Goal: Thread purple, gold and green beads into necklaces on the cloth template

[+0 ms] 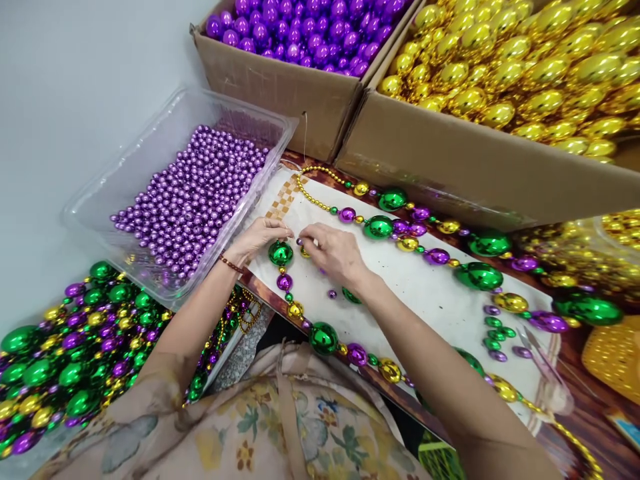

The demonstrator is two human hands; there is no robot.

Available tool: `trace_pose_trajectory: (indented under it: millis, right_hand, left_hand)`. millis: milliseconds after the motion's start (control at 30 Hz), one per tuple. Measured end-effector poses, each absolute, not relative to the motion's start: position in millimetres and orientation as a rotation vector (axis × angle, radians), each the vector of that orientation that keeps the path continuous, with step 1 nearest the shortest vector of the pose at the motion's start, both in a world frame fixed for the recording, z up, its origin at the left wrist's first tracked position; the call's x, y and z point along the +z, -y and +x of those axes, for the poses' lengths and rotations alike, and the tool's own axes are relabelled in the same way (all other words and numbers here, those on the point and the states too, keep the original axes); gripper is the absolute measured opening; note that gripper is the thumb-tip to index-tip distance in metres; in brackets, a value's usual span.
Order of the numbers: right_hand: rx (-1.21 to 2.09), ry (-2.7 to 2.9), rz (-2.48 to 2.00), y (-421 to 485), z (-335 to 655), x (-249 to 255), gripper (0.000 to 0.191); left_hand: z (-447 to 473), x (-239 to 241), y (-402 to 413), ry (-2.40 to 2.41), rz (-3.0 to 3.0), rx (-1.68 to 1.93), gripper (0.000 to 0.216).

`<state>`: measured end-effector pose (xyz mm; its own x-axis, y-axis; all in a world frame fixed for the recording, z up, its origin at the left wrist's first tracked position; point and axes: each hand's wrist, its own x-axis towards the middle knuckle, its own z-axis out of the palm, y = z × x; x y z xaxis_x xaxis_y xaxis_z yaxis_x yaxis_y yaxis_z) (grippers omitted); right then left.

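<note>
We saw the desk (595, 413), a dark wooden surface, crowded from edge to edge. At its far side stood two cardboard boxes: the larger box (465, 167) on the right brimmed with gold beads (525, 60), and the box beside it (280, 87) held big purple beads (305, 27). Left of them a clear plastic tray (100, 193) carried a bed of small purple beads (195, 193). At the lower left lay a heap of finished strands (75, 353) in green, gold and purple. A white cloth (425, 287) was spread across the middle of the desk, and on it ran a long bead strand (380, 227), looping from fine gold beads at the top through big green, purple and gold ones, then back down toward us past the desk's near edge. A few loose small beads (497, 333) lay on the cloth to the right.

Both hands met over the cloth's left part. The left hand (257, 240) pinched narrowly at the strand just above a green bead (281, 253), fingertips closed on it. The right hand (335, 250) lay close beside, fingers curled and pinching something small at the same spot; we could not tell exactly what it held. A beaded bracelet (231, 265) circled the left wrist.
</note>
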<state>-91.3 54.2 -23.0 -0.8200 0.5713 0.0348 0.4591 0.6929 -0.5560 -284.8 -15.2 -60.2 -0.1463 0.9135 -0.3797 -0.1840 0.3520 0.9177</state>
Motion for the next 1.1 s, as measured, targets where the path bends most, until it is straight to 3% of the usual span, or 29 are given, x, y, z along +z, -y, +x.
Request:
trace_pose_trajectory:
  millis: [133, 300, 433, 667, 900, 1000, 1100]
  right_hand:
    - [1.112, 2.784, -0.535, -50, -81, -31, 0.021]
    - [1.700, 2.103, -0.880, -78, -91, -48, 0.024]
    - [2.146, 1.968, -0.858, -93, -105, -51, 0.017]
    - [2.423, 1.882, -0.810, -99, -109, -52, 0.011]
    - [2.071, 1.797, -1.040, -89, -111, -57, 0.011]
    - [1.597, 2.132, -0.971, -87, -104, -54, 0.009]
    - [0.956, 2.575, -0.927, -86, -90, -47, 0.019]
  left_hand:
    - [-283, -53, 15, -1.358, 0.745, 1.103, 0.016]
    - [-278, -47, 17, -1.412, 0.906, 1.105, 0.017]
    - [-275, -47, 16, -1.532, 1.195, 1.114, 0.018]
    - [-268, -55, 16, -1.747, 1.479, 1.191, 0.013]
    - [-261, -71, 11, -1.539, 1.026, 1.446, 0.016]
    - [-260, -73, 11, -1.397, 0.827, 1.560, 0.018]
    - [-258, -70, 12, -1.296, 0.683, 1.653, 0.020]
